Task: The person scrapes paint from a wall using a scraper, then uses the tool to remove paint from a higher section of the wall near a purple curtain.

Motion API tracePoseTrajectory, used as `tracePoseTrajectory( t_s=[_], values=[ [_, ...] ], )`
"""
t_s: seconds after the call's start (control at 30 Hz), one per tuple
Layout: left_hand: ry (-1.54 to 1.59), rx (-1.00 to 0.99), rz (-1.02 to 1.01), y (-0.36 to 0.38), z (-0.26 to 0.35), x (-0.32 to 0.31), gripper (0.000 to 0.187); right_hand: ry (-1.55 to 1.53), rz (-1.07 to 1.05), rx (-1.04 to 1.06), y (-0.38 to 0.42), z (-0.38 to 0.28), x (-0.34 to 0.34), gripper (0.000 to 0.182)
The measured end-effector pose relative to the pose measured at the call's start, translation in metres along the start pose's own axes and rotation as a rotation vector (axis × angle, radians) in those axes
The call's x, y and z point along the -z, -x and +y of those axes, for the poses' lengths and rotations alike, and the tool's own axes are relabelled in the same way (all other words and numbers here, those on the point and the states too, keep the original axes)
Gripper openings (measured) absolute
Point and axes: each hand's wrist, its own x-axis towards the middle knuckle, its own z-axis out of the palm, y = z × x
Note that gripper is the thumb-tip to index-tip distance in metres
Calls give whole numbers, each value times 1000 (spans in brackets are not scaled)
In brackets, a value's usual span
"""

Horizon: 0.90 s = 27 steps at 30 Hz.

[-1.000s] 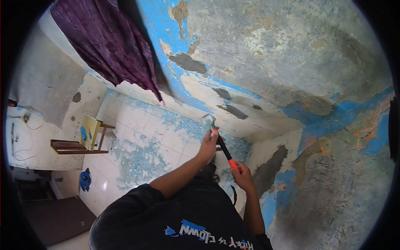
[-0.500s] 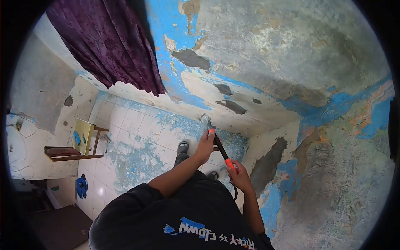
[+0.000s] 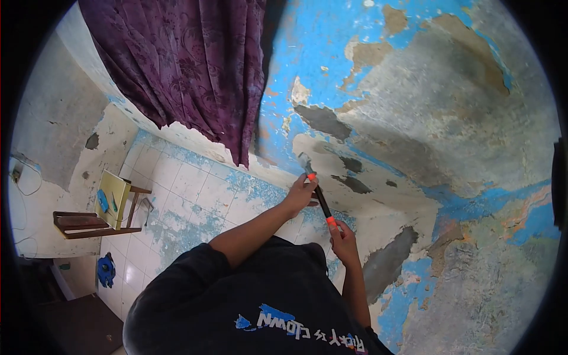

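Observation:
Both my hands are closed around a long-handled scraper [image 3: 320, 198] with a black shaft and orange sections. My left hand [image 3: 300, 196] wraps the shaft near the head, just under the upper orange band. Lower down, my right hand [image 3: 344, 241] grips the orange end of the handle. The scraper's metal blade [image 3: 304, 160] points away from me and overlaps the lower wall [image 3: 313, 144], where blue paint borders a pale bare patch. Grey patches show in the wall right of the blade.
A purple curtain [image 3: 195, 71] hangs left of the blade. Blue paint flakes cover much of the tiled floor [image 3: 183, 189]. At the left stands a wooden chair [image 3: 121, 204] with small blue and green items on its seat. A blue object [image 3: 106, 270] lies on the floor nearby.
The scraper's blade has moved up the wall from close to the floor edge, with both hands keeping their hold. My view has shifted, showing more of the curtain and blue wall.

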Motion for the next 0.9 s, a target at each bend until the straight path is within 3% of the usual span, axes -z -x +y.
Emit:
tracePoseTrajectory(
  t_s=[0.2,0.3,0.9],
  values=[
    [-141,31,-142,-33,6,-30,43,-125,92,-131,0,-15,18,34],
    [-75,-20,-150,-46,10,-49,44,-69,117,-83,-14,-16,37,33],
    [23,-110,83,-60,-2,-81,44,260,99,102,-56,-10,83,31]
  ],
)
